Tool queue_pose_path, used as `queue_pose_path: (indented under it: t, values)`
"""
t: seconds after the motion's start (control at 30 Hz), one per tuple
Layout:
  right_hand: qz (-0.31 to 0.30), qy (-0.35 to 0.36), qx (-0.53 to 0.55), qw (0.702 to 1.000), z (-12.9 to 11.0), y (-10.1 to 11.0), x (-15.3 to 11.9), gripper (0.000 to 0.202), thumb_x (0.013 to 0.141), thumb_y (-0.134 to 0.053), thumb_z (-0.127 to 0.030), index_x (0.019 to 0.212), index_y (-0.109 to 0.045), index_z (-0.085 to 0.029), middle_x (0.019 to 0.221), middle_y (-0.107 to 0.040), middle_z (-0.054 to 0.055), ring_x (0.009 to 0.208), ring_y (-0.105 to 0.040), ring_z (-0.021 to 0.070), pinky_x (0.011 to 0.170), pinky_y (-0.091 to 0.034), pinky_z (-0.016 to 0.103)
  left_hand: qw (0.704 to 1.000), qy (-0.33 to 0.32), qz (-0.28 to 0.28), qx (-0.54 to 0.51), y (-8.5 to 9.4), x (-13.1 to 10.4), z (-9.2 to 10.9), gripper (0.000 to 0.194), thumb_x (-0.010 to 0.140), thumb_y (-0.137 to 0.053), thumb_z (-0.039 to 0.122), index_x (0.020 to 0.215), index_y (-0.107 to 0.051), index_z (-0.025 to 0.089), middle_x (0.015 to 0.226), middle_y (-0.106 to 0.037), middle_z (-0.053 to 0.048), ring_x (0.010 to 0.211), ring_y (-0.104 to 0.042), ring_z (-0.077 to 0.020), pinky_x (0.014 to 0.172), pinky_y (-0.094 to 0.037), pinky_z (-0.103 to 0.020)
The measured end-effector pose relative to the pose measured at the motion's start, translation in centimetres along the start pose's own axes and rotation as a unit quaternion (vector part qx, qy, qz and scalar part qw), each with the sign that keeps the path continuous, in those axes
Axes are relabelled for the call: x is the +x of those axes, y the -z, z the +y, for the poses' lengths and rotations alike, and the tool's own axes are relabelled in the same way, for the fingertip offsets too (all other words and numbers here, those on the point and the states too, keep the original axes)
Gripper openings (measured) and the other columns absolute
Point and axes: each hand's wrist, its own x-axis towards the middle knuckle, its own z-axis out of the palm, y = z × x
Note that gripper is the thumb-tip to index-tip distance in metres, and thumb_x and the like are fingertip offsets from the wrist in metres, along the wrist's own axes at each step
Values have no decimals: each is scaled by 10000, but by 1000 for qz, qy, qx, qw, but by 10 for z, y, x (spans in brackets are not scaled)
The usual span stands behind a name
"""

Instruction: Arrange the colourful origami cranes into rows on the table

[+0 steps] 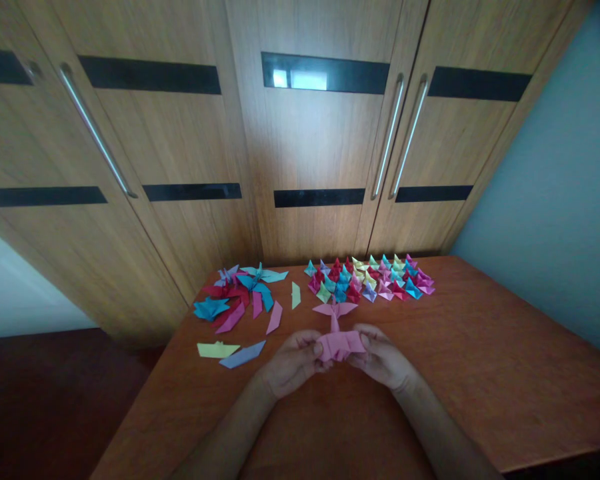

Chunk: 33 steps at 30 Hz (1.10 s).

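One left hand [294, 365], one right hand [383, 358], one pink folded paper [341, 345] between them; the winged pink form [335, 311] beyond may be a second. One paper pile [236, 293]; apart from it, four folded strips [243, 355]. Small pointed paper pieces [369, 291]: roughly three dozen. One table [500, 360], three full door handles [388, 137], eight black inlays [325, 72].

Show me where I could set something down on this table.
Bare tabletop stretches right of the right hand. A smaller patch lies between left forearm, lavender paper and tabletop's left edge. Crowded: back left, with loose papers; behind the hands, rows of folds.
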Motion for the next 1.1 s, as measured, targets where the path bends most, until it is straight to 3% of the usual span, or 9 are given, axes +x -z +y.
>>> queue_pose_path:
  t: [0.2, 0.33, 0.47, 0.63, 0.77, 0.97, 1.1]
  values:
    - [-23, 25, 8, 999, 0, 3, -1, 273, 713, -725, -391, 647, -570, -176, 466, -374, -70, 455, -335, 60, 465, -299, 191, 1000, -11, 4, -10, 1, -4, 3, 189, 668, -783, 258, 740, -667, 127, 695, -666, -51, 603, -599, -125, 578, -422, -226]
    - [-11, 35, 2, 999, 1, 5, 0, 331, 696, -730, -433, 629, -523, -183, 437, -297, -93, 428, -273, 55, 462, -288, 190, 999, -24, 33, 0, 5, -3, 2, 227, 652, -792, 295, 703, -643, 132, 662, -641, -25, 578, -575, -113, 566, -417, -225]
    - [4, 38, -18, 999, 2, 9, 1, 412, 694, -708, -504, 600, -456, -191, 422, -242, -105, 421, -229, 54, 464, -268, 194, 999, -29, 20, 24, 9, -2, 4, 285, 677, -766, 356, 641, -602, 125, 534, -579, 1, 482, -501, -83, 499, -354, -200]
    - [53, 51, -82, 994, 1, 13, 4, 548, 680, -654, -612, 503, -342, -199, 421, -219, -86, 440, -248, 73, 469, -254, 221, 997, -40, 25, 59, 13, -1, 10, 364, 733, -710, 387, 550, -514, 141, 400, -464, 39, 423, -415, -65, 488, -317, -199]
    - [98, 62, -117, 986, 1, 12, 9, 573, 732, -596, -612, 452, -315, -198, 408, -230, -69, 446, -276, 82, 473, -258, 235, 995, -32, 71, 59, 15, 1, 11, 283, 723, -724, 344, 638, -545, 142, 527, -552, 20, 484, -485, -73, 523, -358, -200]
    - [179, 35, -135, 974, 0, 9, 15, 401, 750, -631, -518, 588, -479, -183, 472, -371, -65, 446, -296, 68, 469, -232, 222, 993, -25, 99, 63, 12, 4, 12, 207, 789, -663, 323, 769, -571, 139, 705, -616, -24, 625, -575, -107, 610, -416, -223]
    - [245, 82, -245, 934, -2, 14, 17, 387, 787, -572, -516, 604, -520, -179, 478, -393, -56, 458, -312, 82, 469, -217, 228, 988, -39, 118, 92, 13, 5, 12, 229, 792, -650, 353, 780, -575, 138, 723, -632, -33, 632, -575, -111, 622, -420, -231]
